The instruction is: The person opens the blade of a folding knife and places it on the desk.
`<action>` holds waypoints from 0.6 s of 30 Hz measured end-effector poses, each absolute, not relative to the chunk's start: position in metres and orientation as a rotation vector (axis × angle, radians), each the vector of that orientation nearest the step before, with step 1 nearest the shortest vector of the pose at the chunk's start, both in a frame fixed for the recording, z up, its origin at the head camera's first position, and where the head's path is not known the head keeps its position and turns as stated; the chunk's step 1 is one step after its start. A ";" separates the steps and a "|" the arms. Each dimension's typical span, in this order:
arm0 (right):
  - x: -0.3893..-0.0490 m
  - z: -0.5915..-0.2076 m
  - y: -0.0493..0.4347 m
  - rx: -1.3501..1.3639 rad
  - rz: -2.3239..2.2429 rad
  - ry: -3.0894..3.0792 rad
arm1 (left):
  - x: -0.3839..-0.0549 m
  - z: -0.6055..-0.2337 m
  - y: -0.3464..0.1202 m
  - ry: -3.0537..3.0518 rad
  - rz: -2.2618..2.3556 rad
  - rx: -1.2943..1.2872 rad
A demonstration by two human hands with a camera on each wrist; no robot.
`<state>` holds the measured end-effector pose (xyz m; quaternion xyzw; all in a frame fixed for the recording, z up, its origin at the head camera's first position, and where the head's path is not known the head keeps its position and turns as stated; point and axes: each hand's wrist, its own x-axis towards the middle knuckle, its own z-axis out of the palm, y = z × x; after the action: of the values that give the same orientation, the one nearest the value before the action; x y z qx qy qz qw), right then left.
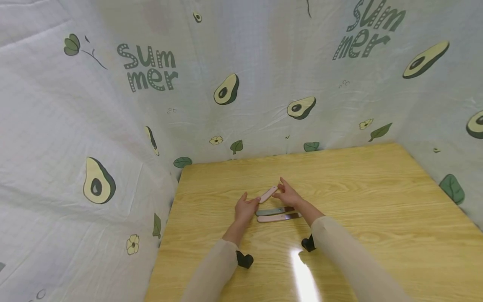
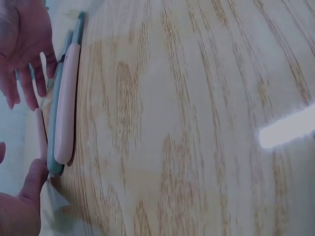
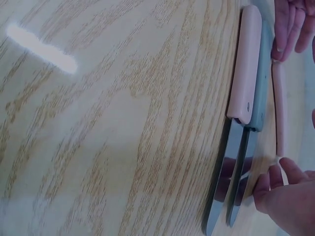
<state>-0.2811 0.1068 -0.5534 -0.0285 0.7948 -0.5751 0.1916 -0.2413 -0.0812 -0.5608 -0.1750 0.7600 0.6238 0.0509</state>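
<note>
Farthest back on the table, a pink-handled knife (image 1: 268, 194) lies slantwise between my two hands. Its near handle end is pinched by my left hand (image 1: 246, 208). At its other end, my right hand (image 1: 289, 197) has its fingers around the blade, which they mostly hide. Just in front lie a green-handled knife (image 1: 269, 212) and a second pink-handled knife (image 1: 272, 218), side by side with blades pointing right. In the right wrist view their shiny blades (image 3: 220, 182) reach down beside my right fingers (image 3: 261, 189).
The wooden table (image 1: 358, 201) meets a hanging cloth (image 1: 264, 126) printed with avocados at the back and both sides. A bright light reflection (image 1: 303, 272) shows on the tabletop near the front. Dark straps (image 1: 244, 260) sit at my wrists.
</note>
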 end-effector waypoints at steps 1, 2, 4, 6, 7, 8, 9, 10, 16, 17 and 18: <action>-0.281 -0.554 0.106 -0.085 -1.613 2.233 | -0.241 -0.561 -0.081 2.310 1.903 -0.533; -0.281 -0.555 0.106 -0.086 -1.610 2.234 | -0.241 -0.561 -0.080 2.307 1.904 -0.534; -0.281 -0.555 0.105 -0.079 -1.603 2.248 | -0.241 -0.560 -0.079 2.316 1.895 -0.531; -0.281 -0.556 0.105 -0.058 -1.608 2.260 | -0.240 -0.560 -0.079 2.348 1.863 -0.524; -0.281 -0.557 0.105 -0.046 -1.609 2.274 | -0.240 -0.560 -0.079 2.368 1.845 -0.520; -0.280 -0.558 0.105 -0.029 -1.618 2.286 | -0.240 -0.560 -0.079 2.385 1.827 -0.520; -0.280 -0.558 0.105 -0.009 -1.629 2.298 | -0.239 -0.560 -0.079 2.401 1.813 -0.519; -0.280 -0.558 0.105 0.007 -1.641 2.311 | -0.239 -0.560 -0.080 2.413 1.799 -0.517; -0.275 -0.557 0.101 0.114 -1.642 2.439 | -0.238 -0.561 -0.080 2.448 1.768 -0.497; -0.273 -0.557 0.101 0.136 -1.627 2.463 | -0.238 -0.561 -0.080 2.454 1.761 -0.493; -0.272 -0.556 0.100 0.166 -1.616 2.479 | -0.237 -0.561 -0.079 2.451 1.758 -0.489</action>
<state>-0.2721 0.1000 -0.5561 0.0557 0.8330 -0.5432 0.0888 -0.2375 -0.0792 -0.5614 -0.1600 0.8014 0.5748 0.0430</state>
